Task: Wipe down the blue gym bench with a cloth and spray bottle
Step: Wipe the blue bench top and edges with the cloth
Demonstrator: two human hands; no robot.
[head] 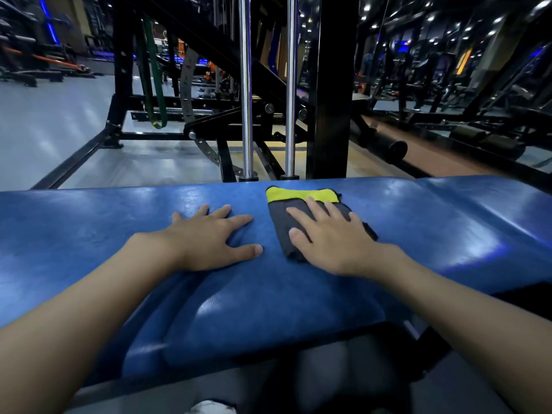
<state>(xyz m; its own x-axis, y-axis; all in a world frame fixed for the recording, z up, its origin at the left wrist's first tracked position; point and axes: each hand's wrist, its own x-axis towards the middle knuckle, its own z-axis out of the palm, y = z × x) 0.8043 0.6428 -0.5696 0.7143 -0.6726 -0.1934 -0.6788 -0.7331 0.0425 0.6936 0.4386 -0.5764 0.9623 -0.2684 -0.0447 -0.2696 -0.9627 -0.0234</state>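
The blue gym bench [89, 234] stretches across the view from left to right, its padded surface shiny. A folded cloth [282, 224], grey with a yellow-green strip at its far end, lies on the bench right of centre. My right hand [328, 237] presses flat on the cloth with straight, spread fingers. My left hand [209, 237] rests flat on the bare bench pad just left of the cloth, fingers spread. No spray bottle is in view.
Behind the bench stands a black machine frame [328, 115] with two chrome guide rods [246, 100]. A green band [155, 85] hangs from the frame at the left. Grey floor [44, 124] lies to the far left, more gym equipment at the right.
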